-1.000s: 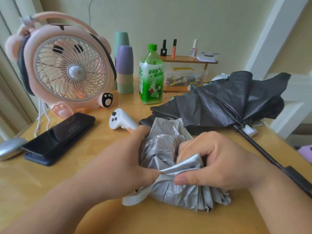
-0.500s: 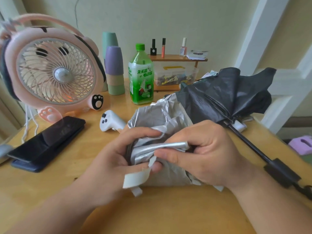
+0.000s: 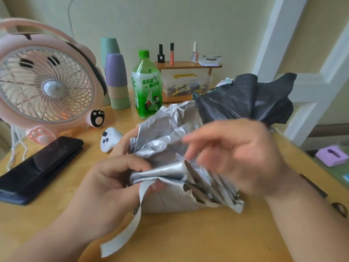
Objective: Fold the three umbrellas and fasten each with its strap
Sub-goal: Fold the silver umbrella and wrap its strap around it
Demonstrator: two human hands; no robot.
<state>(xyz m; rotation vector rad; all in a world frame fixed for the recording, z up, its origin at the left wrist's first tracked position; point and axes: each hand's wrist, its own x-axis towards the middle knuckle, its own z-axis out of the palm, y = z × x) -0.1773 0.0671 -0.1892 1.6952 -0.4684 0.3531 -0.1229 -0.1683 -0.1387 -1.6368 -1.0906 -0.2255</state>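
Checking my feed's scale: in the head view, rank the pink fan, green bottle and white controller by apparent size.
1. pink fan, largest, though cropped at the left edge
2. green bottle
3. white controller, smallest

The right hand [image 3: 232, 154] is motion-blurred; the fan [image 3: 47, 87] is cropped left.

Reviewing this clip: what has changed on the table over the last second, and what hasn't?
The right hand let go of the crumpled silver folding umbrella and lifted above it, fingers loose and blurred. The umbrella's white strap now dangles free. The left hand still grips the gathered folds. The half-collapsed black umbrella, pink desk fan and green plastic bottle stayed put.
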